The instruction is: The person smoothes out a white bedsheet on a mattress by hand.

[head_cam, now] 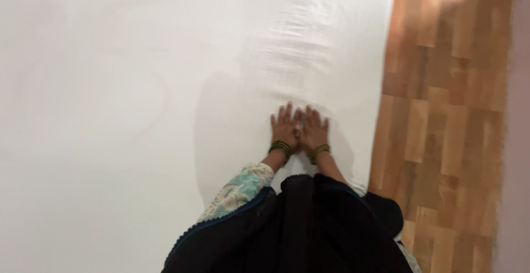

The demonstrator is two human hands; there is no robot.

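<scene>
A large white sheet (138, 85) covers a flat surface and fills most of the head view. My left hand (284, 126) and my right hand (313, 129) lie flat on it side by side, palms down, fingers spread, thumbs touching. Neither hand holds anything. Each wrist wears dark green bangles. Faint wrinkles in the cloth run across just beyond my fingertips. My patterned light sleeve and a dark cloth on my body fill the bottom of the frame.
The sheet's right edge (381, 85) runs top to bottom close to my right hand. Beyond it is a wood-plank floor (447, 102). A pale wall strip (519, 140) borders the floor at the far right.
</scene>
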